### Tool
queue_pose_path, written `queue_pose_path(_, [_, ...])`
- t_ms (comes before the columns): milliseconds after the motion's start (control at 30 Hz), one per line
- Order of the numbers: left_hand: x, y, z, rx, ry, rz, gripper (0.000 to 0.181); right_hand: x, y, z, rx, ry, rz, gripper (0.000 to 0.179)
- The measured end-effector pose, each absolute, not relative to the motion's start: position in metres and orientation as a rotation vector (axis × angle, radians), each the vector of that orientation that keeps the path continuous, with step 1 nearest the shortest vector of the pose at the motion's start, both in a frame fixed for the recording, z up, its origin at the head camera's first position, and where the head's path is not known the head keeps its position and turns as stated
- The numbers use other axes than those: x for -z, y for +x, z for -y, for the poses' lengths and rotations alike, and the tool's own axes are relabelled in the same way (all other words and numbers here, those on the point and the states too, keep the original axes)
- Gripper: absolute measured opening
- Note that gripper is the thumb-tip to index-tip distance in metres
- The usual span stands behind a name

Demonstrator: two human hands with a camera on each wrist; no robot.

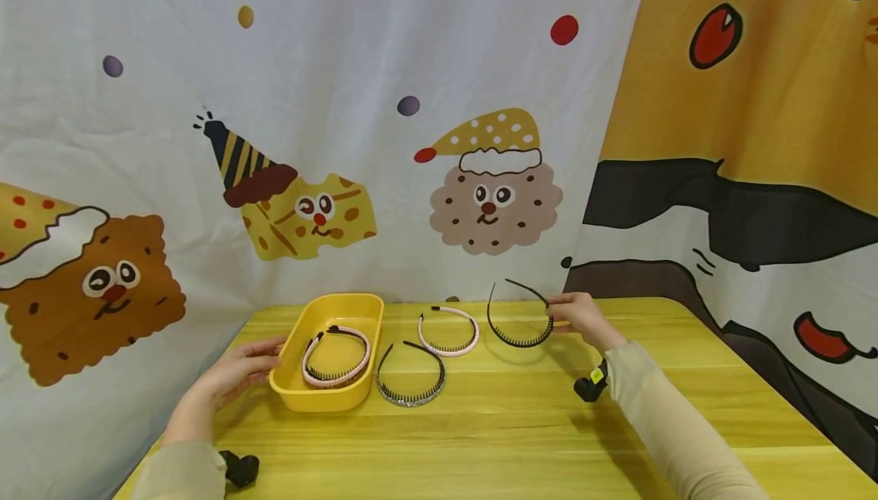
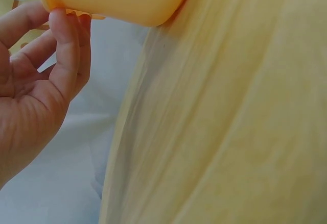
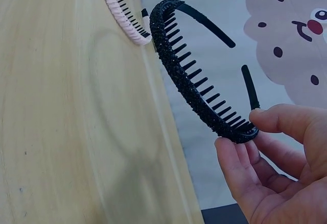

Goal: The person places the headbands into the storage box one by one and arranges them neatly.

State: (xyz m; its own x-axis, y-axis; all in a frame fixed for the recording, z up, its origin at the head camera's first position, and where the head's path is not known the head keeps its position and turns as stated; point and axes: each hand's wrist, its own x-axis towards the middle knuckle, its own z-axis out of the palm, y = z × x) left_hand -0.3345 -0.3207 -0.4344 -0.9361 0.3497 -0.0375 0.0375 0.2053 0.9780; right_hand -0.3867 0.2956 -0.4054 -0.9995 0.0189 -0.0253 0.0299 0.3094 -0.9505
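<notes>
My right hand (image 1: 579, 318) pinches a black headband (image 3: 179, 73) by one side, between thumb and fingers. Rough glittery beads cover its band, and comb teeth line the inside. It is raised off the table, casting a shadow on the wood. At the left, my left hand (image 1: 240, 369) has its fingertips on the rim of a yellow plastic tray (image 1: 288, 391), gripping its left side. Inside the tray lies a pink headband (image 1: 366, 347). A silver glittery headband (image 1: 411, 401) rests just right of the tray, and behind it lies another pink headband (image 1: 473, 340).
The yellow wood-grain table (image 1: 480, 447) ends at the back against a white curtain (image 1: 343, 43) printed with cartoon biscuits and cheese. Black wrist devices (image 1: 240, 469) are strapped at both sleeves.
</notes>
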Motion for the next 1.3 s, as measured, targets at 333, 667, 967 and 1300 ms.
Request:
queue_pose_path(333, [0.433,-0.333,0.318,-1.796,0.374,-2.23,0.065,0.404,-0.387,-0.292,1.843,0.012,-2.533,0.043])
queue_pose_path(667, [0.432,-0.333,0.318,-1.789,0.356,-2.242,0.066,0.403,-0.39,-0.283,1.865,-0.014,-2.501,0.044])
queue_pose_path(967, [0.435,-0.335,0.32,-1.792,0.362,-2.252,0.065,0.403,-0.391,-0.274,1.883,-0.034,-2.478,0.044])
queue_pose_path(1300, [0.436,-0.334,0.319,-1.802,0.345,-2.254,0.065,0.392,-0.382,-0.263,1.886,-0.053,-2.452,0.043])
